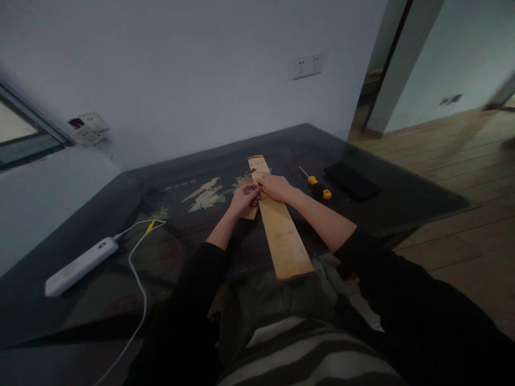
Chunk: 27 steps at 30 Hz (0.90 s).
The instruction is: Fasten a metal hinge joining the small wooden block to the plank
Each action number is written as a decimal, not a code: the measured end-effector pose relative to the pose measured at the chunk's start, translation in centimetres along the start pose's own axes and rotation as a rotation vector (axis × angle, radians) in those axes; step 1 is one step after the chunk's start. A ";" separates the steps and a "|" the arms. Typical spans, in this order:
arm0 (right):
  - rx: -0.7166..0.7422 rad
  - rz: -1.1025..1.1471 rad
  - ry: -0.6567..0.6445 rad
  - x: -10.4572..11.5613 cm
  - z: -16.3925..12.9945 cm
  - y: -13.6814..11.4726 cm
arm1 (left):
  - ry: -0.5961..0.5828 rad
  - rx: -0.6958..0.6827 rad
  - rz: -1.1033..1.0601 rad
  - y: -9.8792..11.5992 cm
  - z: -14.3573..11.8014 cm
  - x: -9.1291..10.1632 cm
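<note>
A long pale wooden board [284, 236] lies on the dark table, its near end by the table's front edge. My left hand [242, 199] is at the board's left edge, fingers bent around a small shiny piece too small to name. My right hand [276, 187] rests over the board with its fingers curled in and meeting the left fingertips; what they pinch is hidden. Below my left hand a shorter wooden piece [250, 213] sticks out beside the board.
To the right lie a yellow-and-black screwdriver [316, 185] and a black phone-like slab [352, 181]. A white power strip [82, 266] with its cable [139, 279] is at the left of the table [422, 201]. A wall [209, 80] stands behind.
</note>
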State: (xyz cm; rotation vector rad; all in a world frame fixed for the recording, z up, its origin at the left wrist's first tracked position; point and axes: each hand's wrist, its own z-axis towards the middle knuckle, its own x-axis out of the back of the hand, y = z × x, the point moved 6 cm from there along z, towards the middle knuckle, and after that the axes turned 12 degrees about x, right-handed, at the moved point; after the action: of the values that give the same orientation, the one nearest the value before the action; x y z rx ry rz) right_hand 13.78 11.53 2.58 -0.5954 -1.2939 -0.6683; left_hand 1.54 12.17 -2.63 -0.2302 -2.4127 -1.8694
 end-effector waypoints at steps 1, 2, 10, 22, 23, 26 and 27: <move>0.000 0.000 0.002 0.0 0.0 0.0 | -0.002 0.013 -0.005 0.0 -0.1 0.0; -0.002 0.002 0.003 0.0 0.0 -0.1 | -0.004 0.023 -0.010 0.1 -0.2 0.0; -0.017 0.029 0.025 -0.3 0.1 0.4 | -0.034 0.021 -0.075 0.3 -0.6 -0.2; -0.034 0.039 0.026 -0.5 0.1 0.8 | -0.039 -0.005 -0.094 0.3 -0.4 -0.2; -0.037 0.040 0.025 -0.6 0.1 0.8 | -0.042 -0.001 -0.096 0.2 -0.3 -0.2; -0.038 0.043 0.021 -0.8 0.2 0.9 | -0.054 0.011 -0.098 0.0 -0.1 -0.1; -0.036 0.042 0.020 -0.8 0.2 0.9 | -0.056 0.013 -0.102 0.0 0.0 -0.1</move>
State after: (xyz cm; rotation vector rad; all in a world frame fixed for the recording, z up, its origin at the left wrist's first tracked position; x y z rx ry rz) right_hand 14.16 12.37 1.80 -0.6420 -1.2499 -0.6624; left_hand 1.63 12.14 -2.65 -0.1642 -2.5181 -1.9130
